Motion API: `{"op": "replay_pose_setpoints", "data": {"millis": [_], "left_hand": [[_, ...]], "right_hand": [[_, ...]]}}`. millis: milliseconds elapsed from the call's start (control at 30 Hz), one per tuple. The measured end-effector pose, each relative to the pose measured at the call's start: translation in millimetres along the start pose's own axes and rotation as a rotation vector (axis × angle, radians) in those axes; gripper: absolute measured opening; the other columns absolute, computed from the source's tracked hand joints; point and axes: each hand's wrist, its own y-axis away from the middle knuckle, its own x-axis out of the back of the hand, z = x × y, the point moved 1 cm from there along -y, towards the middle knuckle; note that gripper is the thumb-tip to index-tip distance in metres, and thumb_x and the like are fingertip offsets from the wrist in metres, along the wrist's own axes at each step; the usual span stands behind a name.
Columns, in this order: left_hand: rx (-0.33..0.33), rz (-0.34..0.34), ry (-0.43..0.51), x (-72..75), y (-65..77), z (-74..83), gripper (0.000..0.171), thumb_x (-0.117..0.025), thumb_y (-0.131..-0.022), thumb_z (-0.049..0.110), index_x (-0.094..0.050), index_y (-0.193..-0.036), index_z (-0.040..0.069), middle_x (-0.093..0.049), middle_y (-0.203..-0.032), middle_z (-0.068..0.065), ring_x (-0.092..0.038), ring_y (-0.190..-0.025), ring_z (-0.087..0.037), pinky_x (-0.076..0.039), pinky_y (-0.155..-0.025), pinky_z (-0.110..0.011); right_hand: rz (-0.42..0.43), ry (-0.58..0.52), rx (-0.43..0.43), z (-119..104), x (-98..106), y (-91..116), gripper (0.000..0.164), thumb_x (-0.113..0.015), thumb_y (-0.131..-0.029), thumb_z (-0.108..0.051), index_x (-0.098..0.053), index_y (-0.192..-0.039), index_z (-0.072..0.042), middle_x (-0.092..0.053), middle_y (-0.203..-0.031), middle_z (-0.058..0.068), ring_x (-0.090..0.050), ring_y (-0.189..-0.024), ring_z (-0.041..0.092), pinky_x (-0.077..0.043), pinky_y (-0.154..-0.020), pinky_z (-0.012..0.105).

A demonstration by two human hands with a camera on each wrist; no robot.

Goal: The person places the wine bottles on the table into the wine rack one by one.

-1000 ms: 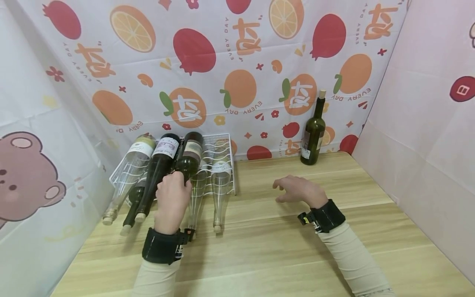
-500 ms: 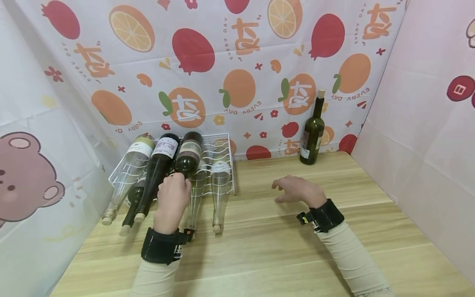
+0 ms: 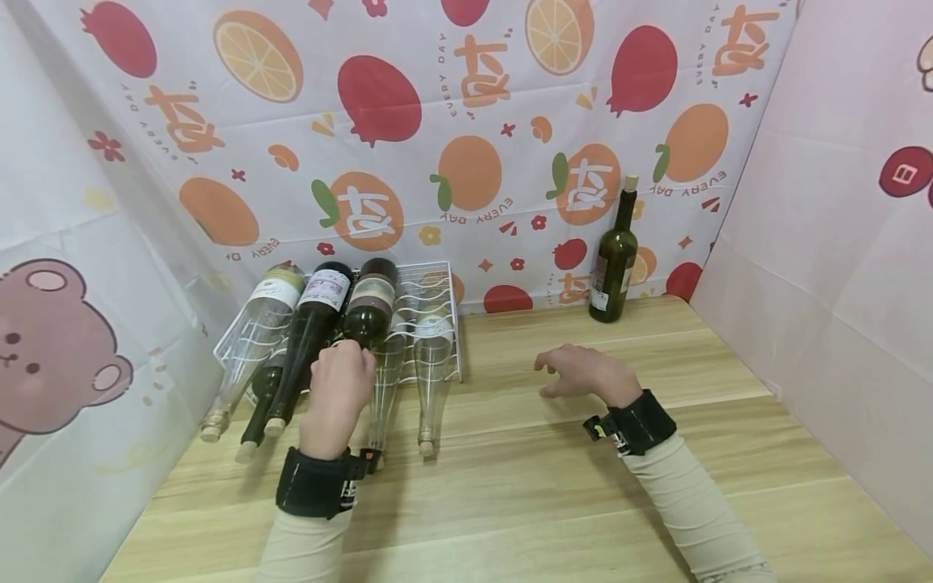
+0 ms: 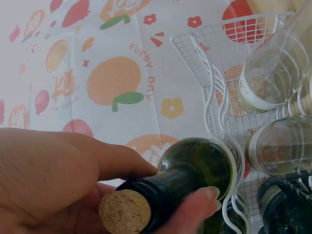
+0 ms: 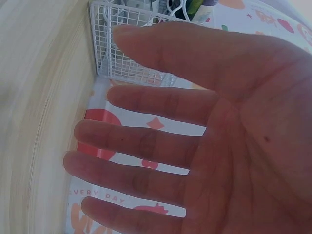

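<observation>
My left hand [image 3: 341,389] grips the neck of a dark green wine bottle [image 3: 370,312] that lies on top of the white wire rack [image 3: 455,324]. In the left wrist view the thumb and fingers wrap the dark neck just behind its cork [image 4: 125,212]. Left of it on the rack lie a dark bottle with a pale label [image 3: 321,295] and a clear bottle [image 3: 258,324]. Below and to the right, clear bottles [image 3: 433,356] rest in the rack, necks toward me. My right hand [image 3: 589,374] hovers over the table, fingers spread and holding nothing.
A green corked wine bottle [image 3: 614,267] stands upright at the back right of the wooden table [image 3: 554,502]. Fruit-printed cloth [image 3: 466,97] hangs along the back, with pale cloth walls on both sides. A lower dark bottle neck [image 3: 257,425] juts from the rack's left part.
</observation>
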Motion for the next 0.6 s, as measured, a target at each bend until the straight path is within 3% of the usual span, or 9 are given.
{"op": "replay_pose_setpoints", "data": {"millis": [133,233,367,600], "left_hand": [[0.019,-0.023,-0.003,0.0,-1.1,-1.0,0.031,-0.058,-0.098,0.014,-0.063,-0.077,-0.008,-0.068,-0.089,-0.036,-0.067,-0.086,-0.057,-0.052,-0.079,-0.066],[0.021,-0.012,0.011,-0.3,-1.2,-1.4,0.030,-0.062,-0.095,0.012,-0.057,-0.069,-0.003,-0.067,-0.082,-0.032,-0.067,-0.082,-0.055,-0.052,-0.075,-0.064],[0.007,0.013,0.029,-0.8,-0.5,-1.5,0.033,-0.060,-0.093,0.006,-0.047,-0.062,0.004,-0.064,-0.075,-0.028,-0.066,-0.076,-0.052,-0.052,-0.070,-0.062],[-0.008,0.005,0.025,-1.1,0.1,-1.5,0.031,-0.058,-0.093,0.005,-0.049,-0.063,0.002,-0.066,-0.081,-0.032,-0.066,-0.077,-0.055,-0.052,-0.071,-0.064]], "right_hand": [[0.002,0.002,0.000,0.2,-0.5,0.4,0.046,-0.072,-0.096,-0.028,-0.062,-0.137,-0.008,-0.068,-0.133,0.018,-0.065,-0.119,0.031,-0.054,-0.097,0.050],[0.003,0.000,-0.002,0.5,-0.9,0.3,0.046,-0.072,-0.096,-0.028,-0.062,-0.137,-0.009,-0.068,-0.133,0.018,-0.065,-0.119,0.031,-0.054,-0.097,0.050],[0.003,0.000,-0.001,1.3,-1.5,0.0,0.047,-0.073,-0.096,-0.028,-0.062,-0.137,-0.009,-0.067,-0.133,0.018,-0.065,-0.119,0.031,-0.054,-0.097,0.050],[-0.002,0.001,-0.002,2.5,-1.2,-0.5,0.047,-0.073,-0.096,-0.028,-0.062,-0.137,-0.008,-0.068,-0.133,0.018,-0.066,-0.118,0.031,-0.055,-0.096,0.048]]}}
